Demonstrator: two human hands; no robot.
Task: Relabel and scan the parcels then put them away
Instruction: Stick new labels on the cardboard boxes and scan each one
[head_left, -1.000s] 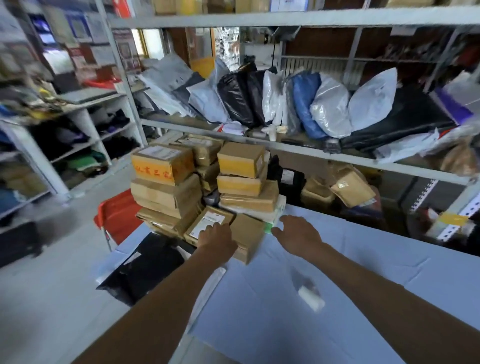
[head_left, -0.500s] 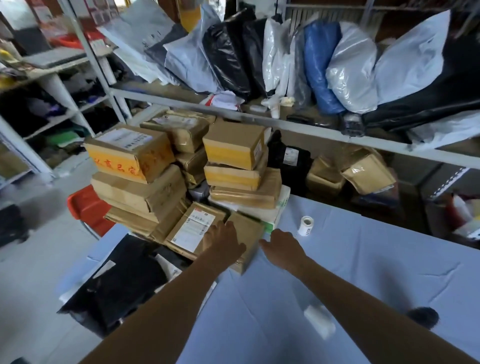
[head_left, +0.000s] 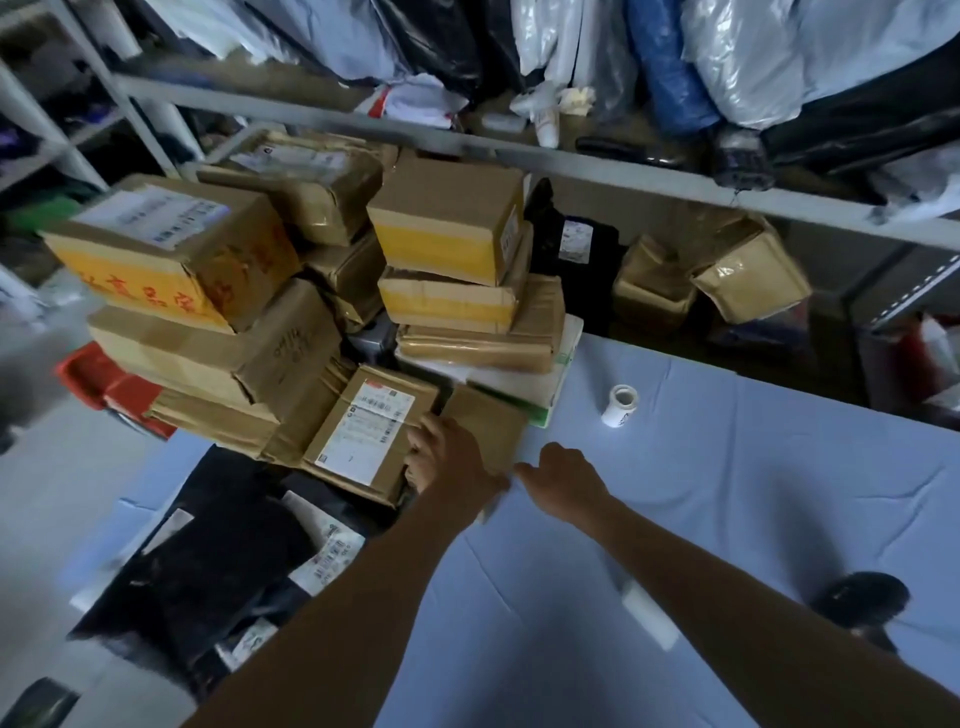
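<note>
Small plain box (head_left: 488, 423), surface (head_left: 727, 467) 11 o'clock: left hand (head_left: 447, 457) now curled over its edge, right hand (head_left: 566, 483) drawn in beside, grip indeterminable; pickup for relabelling likely starting.

- Brown cardboard box with yellow tape (head_left: 171, 260), on top of the left stack: large red Chinese characters run along the tape, too blurred to read. The white shipping label (head_left: 156, 215) on its lid shows only smeared small print.
- Larger brown cardboard box (head_left: 218, 353) beneath it: dark stamped print on its side, illegible.
- Flat brown cardboard box (head_left: 427, 399): its white barcode label (head_left: 366, 431) has a red strip on top, barcodes and fine lines, none readable.
- Black plastic mailers (head_left: 208, 561): white stickers (head_left: 327, 558) with barcodes, digits not legible.
- Small white roll (head_left: 621, 405) on the tabletop (head_left: 727, 493): dark marks near its base, unreadable.
</note>
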